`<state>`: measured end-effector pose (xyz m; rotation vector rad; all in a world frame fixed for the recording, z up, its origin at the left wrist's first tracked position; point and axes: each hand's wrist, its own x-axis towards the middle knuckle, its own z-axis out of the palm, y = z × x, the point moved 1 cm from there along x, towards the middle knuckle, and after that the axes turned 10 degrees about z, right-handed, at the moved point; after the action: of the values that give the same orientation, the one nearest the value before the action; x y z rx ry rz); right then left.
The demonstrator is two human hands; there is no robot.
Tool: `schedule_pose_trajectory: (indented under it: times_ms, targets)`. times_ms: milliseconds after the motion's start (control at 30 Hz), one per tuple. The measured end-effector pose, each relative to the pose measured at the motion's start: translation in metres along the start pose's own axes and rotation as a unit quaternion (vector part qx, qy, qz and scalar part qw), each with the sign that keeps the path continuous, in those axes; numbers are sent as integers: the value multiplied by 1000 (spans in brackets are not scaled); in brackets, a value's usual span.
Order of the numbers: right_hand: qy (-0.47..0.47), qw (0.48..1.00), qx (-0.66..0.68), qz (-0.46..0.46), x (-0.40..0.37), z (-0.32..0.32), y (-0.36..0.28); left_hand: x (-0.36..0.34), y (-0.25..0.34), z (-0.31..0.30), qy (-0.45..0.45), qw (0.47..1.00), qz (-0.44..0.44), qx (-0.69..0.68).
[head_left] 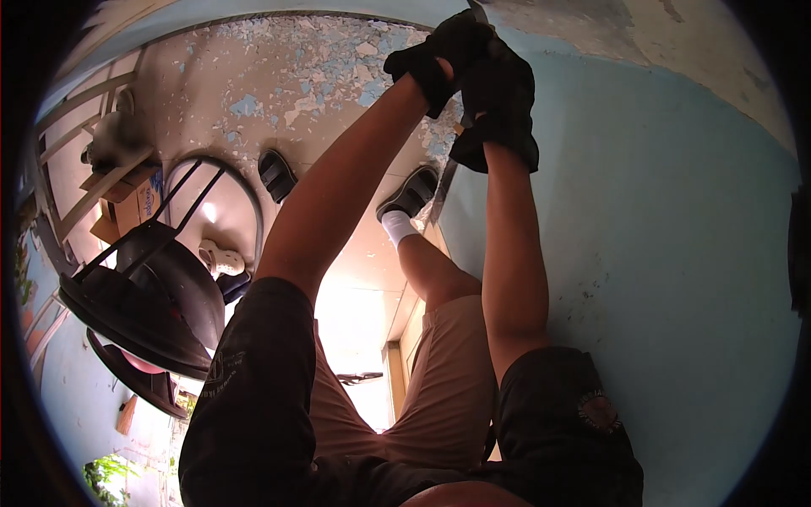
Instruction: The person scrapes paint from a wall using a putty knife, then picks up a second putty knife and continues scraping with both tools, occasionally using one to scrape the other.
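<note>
My left hand (452,52) and my right hand (505,89), both in black gloves, are raised together against the light blue wall (659,220) at the top of the view. They are closed and overlap, gripping what looks like a scraper (478,11). Only its thin grey blade shows above the gloves; its handle is hidden by the fingers. Close to the hands, the wall's upper part is bare grey plaster (583,29), with the blue paint gone there.
Blue and white paint flakes (312,68) litter the floor. At the left stand a dark chair (160,270), a metal rack (84,203) and a cardboard box (135,203). A pale clog (221,258) lies behind the chair. My sandalled feet (410,193) are on the floor below.
</note>
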<state>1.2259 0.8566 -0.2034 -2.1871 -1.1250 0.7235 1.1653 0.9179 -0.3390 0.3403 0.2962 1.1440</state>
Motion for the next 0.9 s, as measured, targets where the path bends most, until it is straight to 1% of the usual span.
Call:
schedule_pose_trajectory:
  times_ms: [33,67,100,133,167,200,233,267,300,333,367,433,467,500,533,567,600,633,667,700,733,767,800,833,867,900]
  targets:
    - [-2,1000,1,2,3,-2,-4,-1,-1,-2,2,1000,-2,2]
    - [-26,1000,-4,-15,2,-4,-5,-6,-3,-3,-6,994,25,102]
    - [-48,998,-11,-34,4,-8,-7,-8,-6,-3,-16,978,52,200]
    - [-38,996,-83,-3,8,-15,-9,-5,-9,0,-30,951,80,297]
    - [-37,996,-81,-2,4,-17,-9,-2,-9,1,-45,913,107,391]
    - [-25,997,-65,-20,3,-18,-9,7,-6,3,-62,863,140,481]
    - [-14,998,-48,-41,8,-17,-12,22,1,0,-65,861,148,483]
    - [-14,998,-49,-40,14,-14,-14,29,3,-6,-117,688,185,692]
    - [-48,978,-172,-106,19,-9,-16,22,2,-11,-160,466,199,847]
    - [-80,938,-287,-175,21,-4,-18,8,31,21,-169,552,238,781]
    - [-76,938,-287,-177,23,-1,-15,9,30,20,-170,550,242,781]
    - [-25,977,-205,-52,23,2,-4,7,23,20,-191,346,229,890]
    - [-20,991,-124,-44,10,-6,-16,8,18,11,-190,344,230,890]
    - [-17,991,-122,-49,16,-4,-19,14,15,1,-145,519,225,812]
    - [-19,986,-141,-82,17,-2,-19,14,11,-11,-95,675,206,702]
    - [-25,980,-163,-112,15,-1,-16,9,16,-8,-92,677,200,702]
    - [-71,953,-259,-143,37,30,17,7,26,1,-127,582,168,786]
    - [-69,953,-259,-144,35,28,18,12,33,8,-162,472,140,855]
    - [-29,925,-315,-211,34,25,11,23,34,9,-163,467,150,856]
    - [6,889,-369,-272,24,22,6,25,29,4,-145,487,176,843]
    - [-23,952,-236,-195,4,-1,-21,16,17,-3,-126,512,192,828]
    - [-26,952,-236,-193,3,-1,-21,11,7,-10,-105,533,210,813]
    - [-27,962,-202,-180,5,2,-22,19,2,-16,-28,638,225,736]
    - [-31,971,-170,-162,3,3,-21,18,3,-27,-26,638,221,737]
    - [-39,972,-174,-156,4,13,-8,8,5,-35,-62,612,180,767]
    - [-34,979,-170,-104,15,32,10,5,10,-39,-100,582,146,794]
